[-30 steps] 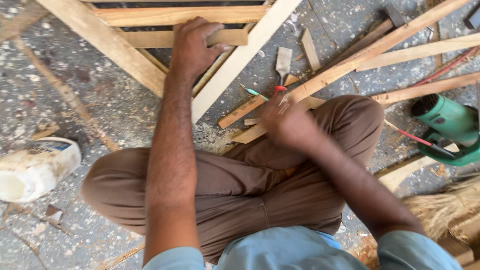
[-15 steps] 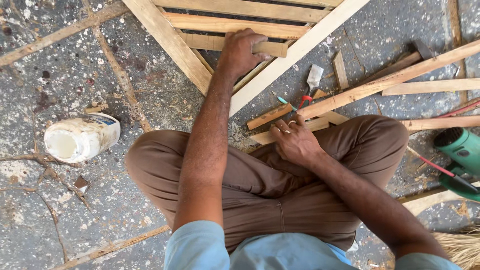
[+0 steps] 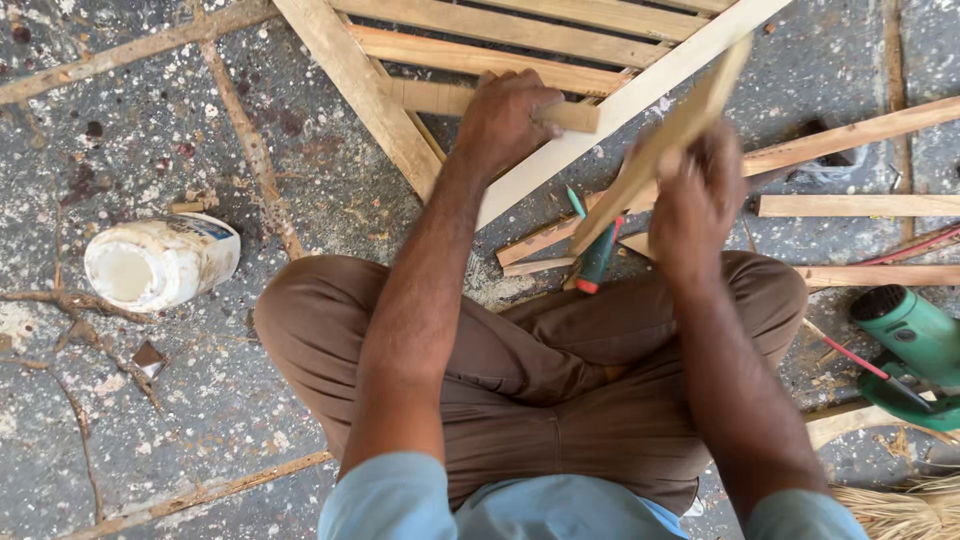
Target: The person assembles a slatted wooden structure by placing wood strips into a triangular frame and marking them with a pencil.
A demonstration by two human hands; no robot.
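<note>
I sit cross-legged on a speckled floor. My left hand (image 3: 505,115) grips a short wooden slat (image 3: 440,97) that lies across the corner of a triangular wooden frame (image 3: 360,85). My right hand (image 3: 695,195) is raised and closed around a long thin wooden strip (image 3: 665,140), tilted up toward the frame's right rail. A green-and-red handled screwdriver (image 3: 597,258) lies on the floor just below that strip, by my knee.
A white plastic jar (image 3: 160,262) lies on its side at the left. Loose wooden strips (image 3: 850,205) lie scattered at the right. A green power tool (image 3: 915,345) sits at the right edge, a straw broom (image 3: 900,505) at bottom right.
My right hand has risen from my knee and picked up a wooden strip, lifting it toward the frame. My left hand stays on the short slat. The view shifted left.
</note>
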